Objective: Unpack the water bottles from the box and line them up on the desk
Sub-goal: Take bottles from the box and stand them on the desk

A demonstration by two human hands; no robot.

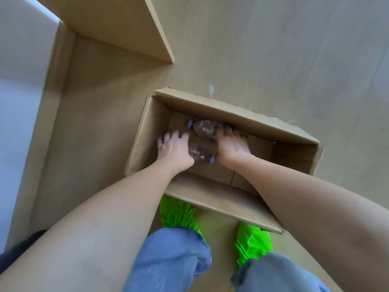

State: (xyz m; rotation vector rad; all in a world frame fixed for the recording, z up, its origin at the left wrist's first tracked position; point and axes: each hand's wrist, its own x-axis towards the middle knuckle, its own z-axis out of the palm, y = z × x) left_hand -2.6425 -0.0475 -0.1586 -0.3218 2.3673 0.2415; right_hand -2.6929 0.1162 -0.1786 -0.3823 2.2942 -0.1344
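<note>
Two hands: both reach down into the open cardboard box, one on each side of the bottles.
Floor (273, 49): pale wood-look boards, carrying the cardboard box.
Furniture panel (117, 28): tan board standing beyond the box, up and to its left; what piece it belongs to cannot be told.
Cardboard box (242, 121): brown, flaps open, resting on the floor just ahead of the person's feet; its bare bottom shows to the right of the hands.
Jeans (172, 260): blue legs, nearer the camera than the box.
Shoe covers (254, 241): bright green, on both feet, the toes just beside the near flap of the box.
Left hand (174, 148): inside the box at its left end, fingers spread and bent over the end of the nearer bottle; its grip is blurred, so whether it has closed on the bottle I cannot tell.
Right hand (231, 144): inside the box near its middle, palm against the bottles, fingers reaching over the far one; grip likewise unclear.
Water bottles (206, 129): two clear plastic ones lying on their sides on the box bottom, side by side between the hands.
Caps (190, 123): purple-blue, the far bottle's toward the box's left wall, the near bottle's toward the right hand's wrist.
</note>
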